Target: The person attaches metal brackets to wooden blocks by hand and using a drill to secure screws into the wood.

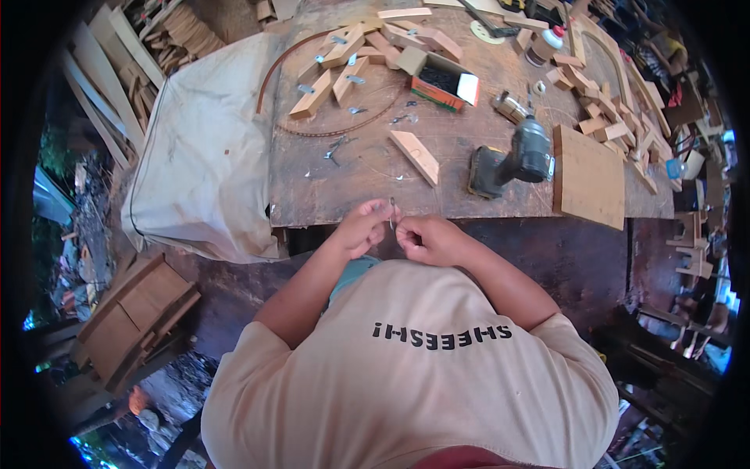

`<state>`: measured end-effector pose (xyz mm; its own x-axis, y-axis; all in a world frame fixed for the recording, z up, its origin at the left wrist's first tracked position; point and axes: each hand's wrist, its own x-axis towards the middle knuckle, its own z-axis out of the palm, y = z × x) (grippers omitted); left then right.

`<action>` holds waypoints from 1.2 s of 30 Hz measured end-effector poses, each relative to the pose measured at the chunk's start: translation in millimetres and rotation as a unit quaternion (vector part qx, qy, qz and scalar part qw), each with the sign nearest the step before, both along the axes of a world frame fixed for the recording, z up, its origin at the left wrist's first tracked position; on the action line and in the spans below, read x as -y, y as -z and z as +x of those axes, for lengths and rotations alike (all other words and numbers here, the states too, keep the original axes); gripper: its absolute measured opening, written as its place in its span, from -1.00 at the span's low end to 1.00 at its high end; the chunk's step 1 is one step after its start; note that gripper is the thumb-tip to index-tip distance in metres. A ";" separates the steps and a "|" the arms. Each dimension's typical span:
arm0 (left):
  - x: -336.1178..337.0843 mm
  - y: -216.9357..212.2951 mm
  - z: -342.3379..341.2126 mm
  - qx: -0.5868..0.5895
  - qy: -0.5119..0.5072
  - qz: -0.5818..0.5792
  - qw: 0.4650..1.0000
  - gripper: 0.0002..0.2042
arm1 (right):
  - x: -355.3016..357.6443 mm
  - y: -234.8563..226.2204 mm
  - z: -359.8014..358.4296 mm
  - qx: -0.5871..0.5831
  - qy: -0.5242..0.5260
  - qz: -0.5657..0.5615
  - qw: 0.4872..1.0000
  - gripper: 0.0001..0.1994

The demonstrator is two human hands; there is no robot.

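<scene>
Just off the near edge of the workbench (469, 205), my two hands are close together in front of my body. My left hand (364, 227) pinches a small thin metal piece (392, 206); its exact kind is too small to make out. Curled beside it, my right hand (430, 238) has thumb and finger pressed together at the piece, and whatever lies between them is hidden. A short wooden block (415, 157) with angled ends rests on the bench beyond my hands. To its right stands a cordless drill (521, 156).
Farther back are wooden blocks with metal plates (312, 95), an open box of dark small parts (443, 84) and loose metal fittings (337, 148). Right of the drill lie a wooden board (590, 176) and piled offcuts (601, 109). A pale cloth (207, 148) covers the left side.
</scene>
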<state>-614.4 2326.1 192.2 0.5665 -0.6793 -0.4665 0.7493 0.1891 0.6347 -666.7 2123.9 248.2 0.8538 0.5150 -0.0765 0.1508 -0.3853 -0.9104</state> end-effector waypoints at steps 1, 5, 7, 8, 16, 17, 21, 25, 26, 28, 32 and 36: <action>-7.8 2.6 5.0 -0.001 -0.033 -0.022 0.999 -0.78 | -11.0 2.1 8.1 -0.007 0.001 0.004 1.000 -0.89; -49.0 14.2 33.5 -0.041 -0.162 -0.077 0.983 -0.74 | -58.4 -1.8 36.6 -0.044 -0.060 -0.012 0.997 -0.89; -71.9 21.7 50.2 -0.058 -0.217 -0.101 0.969 -0.74 | -80.4 3.6 47.4 -0.063 -0.072 -0.016 0.995 -0.89; -84.5 24.9 64.3 -0.059 -0.234 -0.109 0.964 -0.73 | -92.0 7.4 55.0 -0.068 -0.084 -0.010 0.994 -0.89; -148.3 36.8 101.5 -0.036 -0.247 -0.130 0.960 -0.69 | -134.8 38.2 124.9 -0.094 0.154 0.038 0.983 -0.92; -151.4 34.0 101.6 -0.035 -0.238 -0.137 0.961 -0.70 | -135.3 48.7 138.4 -0.084 0.203 0.041 0.975 -0.88; -157.1 38.4 96.2 -0.037 -0.226 -0.102 0.968 -0.74 | -135.4 73.6 187.5 -0.043 0.255 0.007 0.966 -0.89; -143.2 35.3 98.3 0.000 -0.166 -0.007 0.986 -0.77 | -134.6 91.4 191.5 0.209 0.261 -0.081 0.939 -0.85; -140.1 34.1 99.8 0.014 -0.133 0.020 0.991 -0.78 | -131.5 91.1 185.4 0.174 0.274 -0.071 0.943 -0.83; -134.3 38.3 104.0 0.029 -0.102 0.023 0.994 -0.77 | -126.2 89.1 168.3 0.078 0.298 -0.069 0.949 -0.85; -112.3 31.8 115.3 0.127 -0.003 0.109 0.986 -0.75 | -102.8 72.3 132.2 -0.090 0.368 -0.011 0.925 -0.85; -90.2 35.4 123.8 0.162 0.064 0.141 0.975 -0.72 | -76.0 81.5 113.5 -0.069 0.414 0.057 0.906 -0.81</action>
<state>-490.6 2416.3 156.8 0.6340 -0.6243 -0.4564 0.5075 -0.1095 0.8547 -553.2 2200.0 166.7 0.9373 -0.2864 -0.1987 -0.2652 -0.2160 -0.9397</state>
